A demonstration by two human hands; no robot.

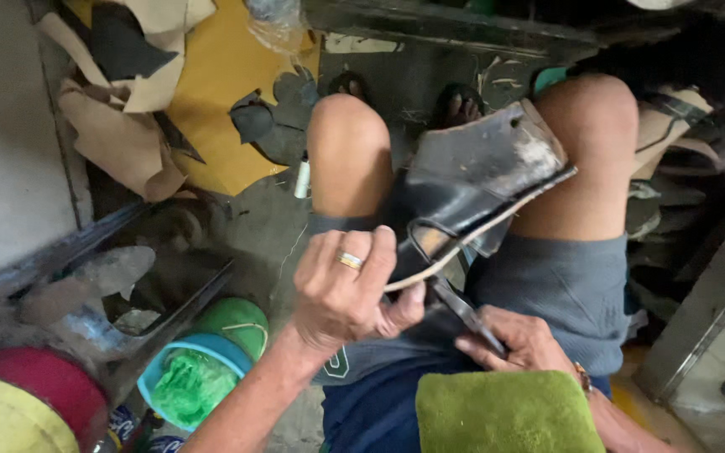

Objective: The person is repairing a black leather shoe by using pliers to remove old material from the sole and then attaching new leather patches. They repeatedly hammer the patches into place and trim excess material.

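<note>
Going left to right, I count one yellow round lid (6,424) and one red lid (48,382) at the near left, then one blue tub (179,354) of green plastic beside one green lid (237,323). Tan and black leather scraps (123,126) lie far left on a yellow sheet (220,75). My left hand (341,289), one ring on it, is closed around the one black shoe upper (472,180) held over my knees. My right hand (518,340) grips one dark tool (463,310) just beneath it. One green cloth (505,411) lies near.
</note>
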